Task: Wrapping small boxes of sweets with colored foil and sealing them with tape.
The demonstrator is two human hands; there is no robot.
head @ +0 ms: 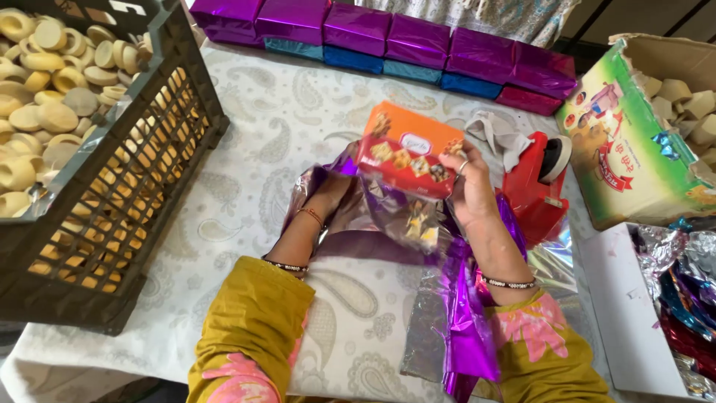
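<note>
Two hands hold an orange-red rectangular cardboard box [409, 153] over shiny purple foil wrap [418, 224].

Right hand [470, 195] grips the box's right end; left hand [332, 190], beneath the foil, grip unclear; box's long axis runs left-right, above the table's [253, 149] middle.

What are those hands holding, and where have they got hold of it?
An orange box over purple foil. The right hand grips the box's right end. The left hand is under the foil at the box's left end, its grip hidden.
</note>
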